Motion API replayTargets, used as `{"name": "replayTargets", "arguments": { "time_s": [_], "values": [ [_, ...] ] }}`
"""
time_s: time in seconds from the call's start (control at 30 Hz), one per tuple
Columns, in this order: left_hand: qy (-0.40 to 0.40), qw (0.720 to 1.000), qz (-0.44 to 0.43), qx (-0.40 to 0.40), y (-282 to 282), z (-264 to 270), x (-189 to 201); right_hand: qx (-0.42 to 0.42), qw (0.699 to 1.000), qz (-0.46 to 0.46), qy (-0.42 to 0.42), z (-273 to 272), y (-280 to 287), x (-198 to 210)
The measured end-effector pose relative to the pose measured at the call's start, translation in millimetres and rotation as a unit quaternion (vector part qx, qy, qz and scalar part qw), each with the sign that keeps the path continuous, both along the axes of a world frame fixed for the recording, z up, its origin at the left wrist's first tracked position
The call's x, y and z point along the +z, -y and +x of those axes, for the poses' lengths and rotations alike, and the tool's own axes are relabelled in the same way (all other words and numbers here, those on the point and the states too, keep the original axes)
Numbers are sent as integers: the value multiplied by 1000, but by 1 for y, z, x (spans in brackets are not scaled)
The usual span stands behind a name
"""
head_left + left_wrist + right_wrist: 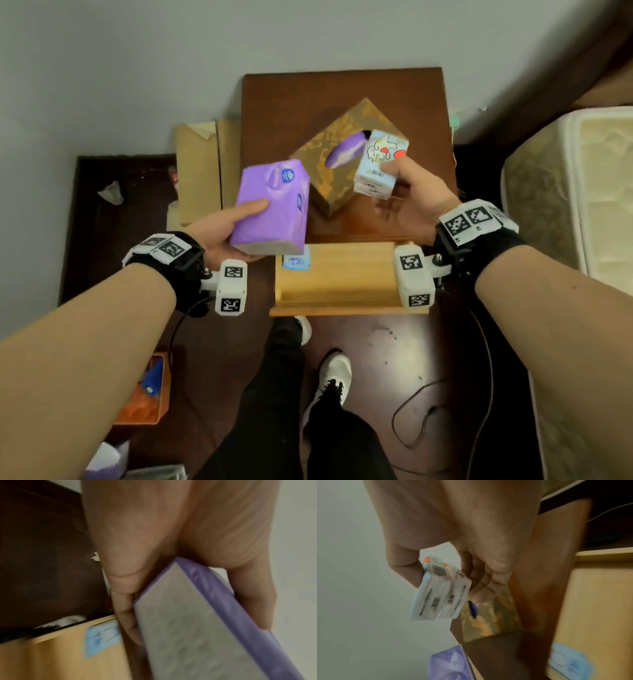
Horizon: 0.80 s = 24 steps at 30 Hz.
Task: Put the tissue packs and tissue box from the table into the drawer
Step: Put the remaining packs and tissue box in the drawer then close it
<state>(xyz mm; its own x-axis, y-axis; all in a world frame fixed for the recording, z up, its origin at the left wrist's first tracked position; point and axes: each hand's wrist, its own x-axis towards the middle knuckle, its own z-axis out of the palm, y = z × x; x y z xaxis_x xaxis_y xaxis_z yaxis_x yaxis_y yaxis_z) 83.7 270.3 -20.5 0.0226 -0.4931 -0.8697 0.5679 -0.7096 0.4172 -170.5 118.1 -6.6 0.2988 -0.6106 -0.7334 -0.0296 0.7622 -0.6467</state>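
- Grey wall backs a dark wooden desk (pixel 274 102); a bed (pixel 582 192) stands at 3 o'clock of it.
- Drawer (pixel 342 277), pulled open at the desk's 6 o'clock edge, holds one small blue pack (pixel 297 263) in its far-left corner.
- Tissue box (pixel 329 150), gold-brown and turned cornerwise, sits on the desk with purple tissue in its slot.
- Left hand (pixel 222 233): grip closed round a purple pack (pixel 274 205), thumb on top, fingers beneath; it is held above the desk's 8 o'clock edge.
- Right hand (pixel 411 202): grip pinching two stacked pale packs (pixel 380 164), thumb against fingers, over the box's 3 o'clock side.
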Motion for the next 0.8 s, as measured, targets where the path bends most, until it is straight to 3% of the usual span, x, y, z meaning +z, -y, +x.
{"name": "replayTargets", "arguments": {
  "time_s": [0.17, 0.23, 0.43, 0.67, 0.8],
  "values": [
    [-19, 981, 110, -160, -34, -65, -27, -4, 998, 60, -30, -60, -71, -23],
    [-9, 971, 145, -187, -34, -89, -43, -20, 996, 76, -49, -78, -89, -39],
    [42, 986, 132, -94, -10, -137, -116, -96, 987, 93, -91, -109, -124, -109],
    [60, 987, 86, -120, 23, -164, -190, -175, 981, 86, -7, -115, -127, -159],
    [77, 993, 58, -74, 34, -163, -218, -192, 978, 84, 16, -97, -116, -181]
  ]
}}
